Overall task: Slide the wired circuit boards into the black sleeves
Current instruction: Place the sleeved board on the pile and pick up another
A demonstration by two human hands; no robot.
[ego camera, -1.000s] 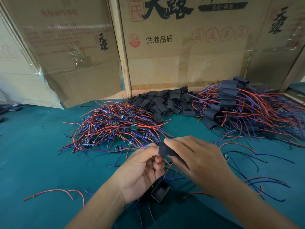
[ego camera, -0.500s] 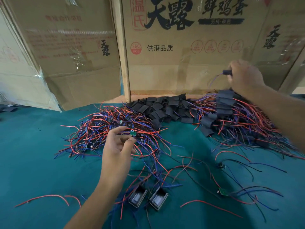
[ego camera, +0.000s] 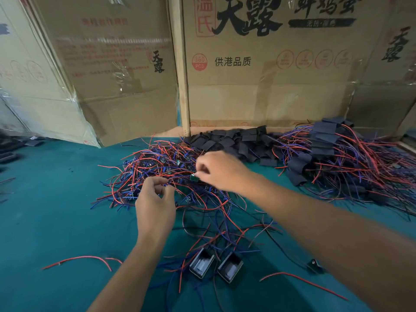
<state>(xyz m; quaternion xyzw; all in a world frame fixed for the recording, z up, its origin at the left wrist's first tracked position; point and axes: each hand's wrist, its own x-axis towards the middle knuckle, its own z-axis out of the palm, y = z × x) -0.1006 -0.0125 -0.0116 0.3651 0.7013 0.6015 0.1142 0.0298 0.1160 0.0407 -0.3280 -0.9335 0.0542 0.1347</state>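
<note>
A heap of small green circuit boards with red and blue wires lies in the middle of the green table. My right hand reaches over it and pinches one small green board. My left hand sits at the heap's near edge, fingers curled round some of the wires. Loose black sleeves are piled behind the heap. Further right lies a heap of sleeved boards with wires trailing out.
Two small black housings lie near me among stray wires. Loose red wires lie front left and front right. Cardboard boxes wall off the back of the table. Dark objects sit at the far left edge.
My right hand came back from the sleeved heap at the right, without the sleeved board it held, and now pinches a board in the middle heap. My left hand stays at the heap.
</note>
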